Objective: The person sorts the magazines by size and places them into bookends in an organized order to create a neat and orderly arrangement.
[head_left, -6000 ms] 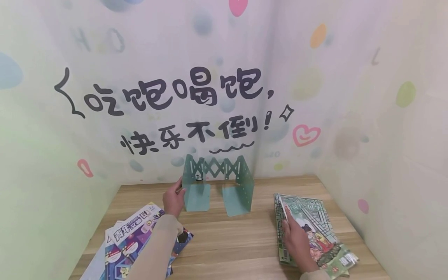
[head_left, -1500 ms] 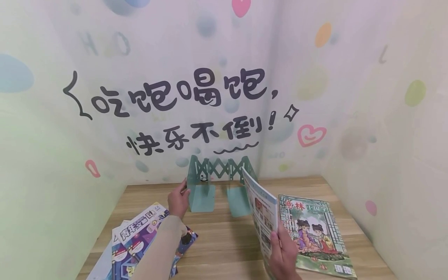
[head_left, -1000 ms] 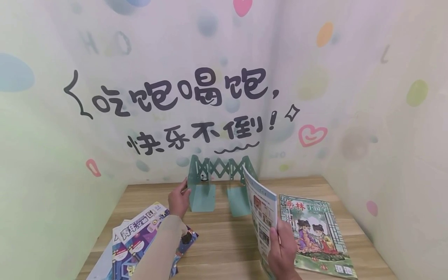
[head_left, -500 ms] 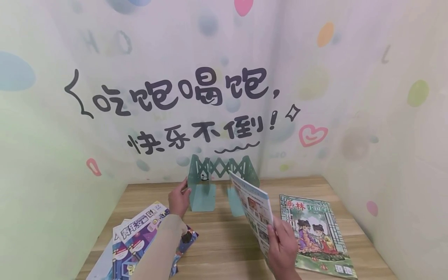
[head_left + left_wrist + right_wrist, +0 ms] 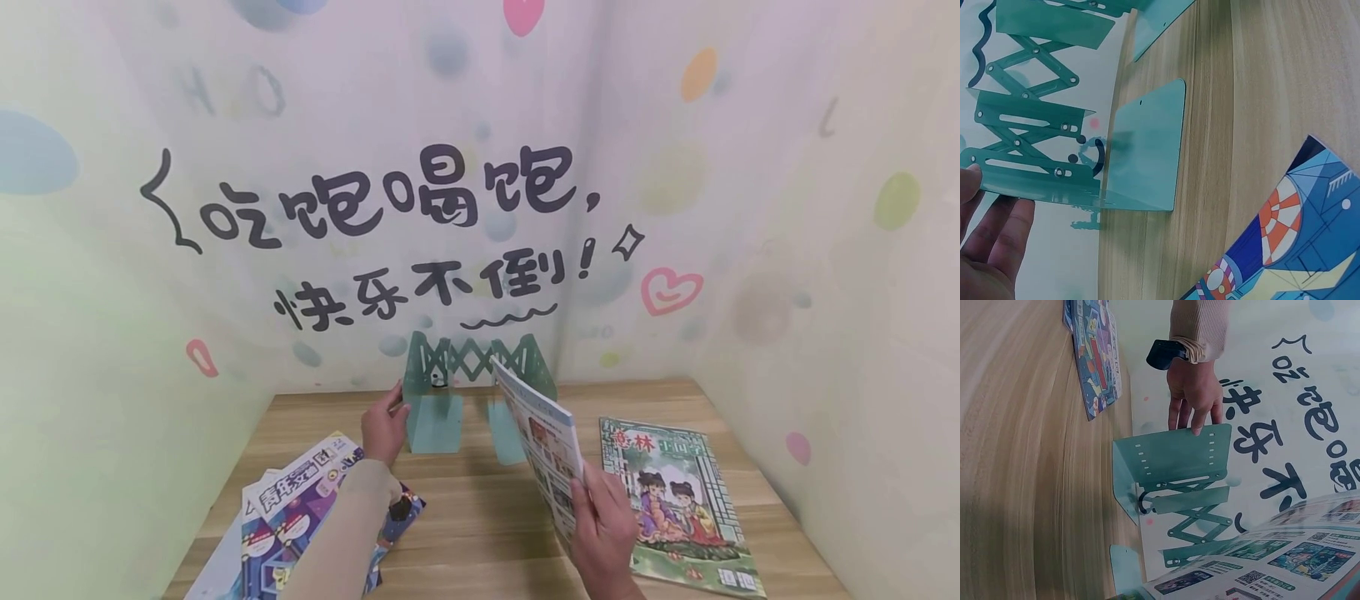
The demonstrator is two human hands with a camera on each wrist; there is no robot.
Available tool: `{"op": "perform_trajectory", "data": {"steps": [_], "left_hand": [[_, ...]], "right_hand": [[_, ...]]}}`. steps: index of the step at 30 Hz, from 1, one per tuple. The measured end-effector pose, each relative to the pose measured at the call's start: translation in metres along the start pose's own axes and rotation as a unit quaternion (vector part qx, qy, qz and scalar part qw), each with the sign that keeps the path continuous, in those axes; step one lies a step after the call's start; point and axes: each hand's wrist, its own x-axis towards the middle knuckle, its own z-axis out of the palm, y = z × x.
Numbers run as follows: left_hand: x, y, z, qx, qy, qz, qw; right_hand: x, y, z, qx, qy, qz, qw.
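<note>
A green expandable bookend (image 5: 471, 367) with a criss-cross lattice back stands against the rear wall. Its left side plate is pinched between the thumb and fingers of my left hand (image 5: 384, 427); in the left wrist view the thumb (image 5: 969, 182) lies on one side and the fingers (image 5: 1007, 234) on the other. My right hand (image 5: 603, 529) grips a thin magazine (image 5: 542, 446) by its near edge. Raised and tilted, the magazine overlaps the bookend's right side in the head view, hiding part of the right base plate (image 5: 506, 433). Printed pictures and text show on its facing page.
Flat on the wooden table (image 5: 465, 533) at right lies a green-covered magazine (image 5: 678, 500). Several purple and blue magazines (image 5: 300, 500) overlap at left, partly under my left forearm (image 5: 341, 525). A printed cloth wall (image 5: 480, 108) closes off the back and sides.
My right hand has lifted a magazine off the pile at right and carried it left in front of the bookend. My left hand stays at the bookend's left plate.
</note>
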Motion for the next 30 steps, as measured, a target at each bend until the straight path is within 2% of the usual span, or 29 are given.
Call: {"op": "perform_trajectory", "data": {"steps": [17,24,30], "left_hand": [[0.002,-0.005,0.002,0.004,0.002,0.014,0.9999],[0.001,-0.005,0.002,0.001,0.006,0.011,0.9999],[0.000,-0.004,0.002,-0.002,0.004,0.014,0.9999]], "right_hand": [[0.012,0.011,0.014,0.008,0.019,0.003,1.000],[0.017,0.018,0.025,0.030,0.053,-0.019,0.998],[0.020,0.022,0.030,0.020,0.044,-0.014,0.999]]}}
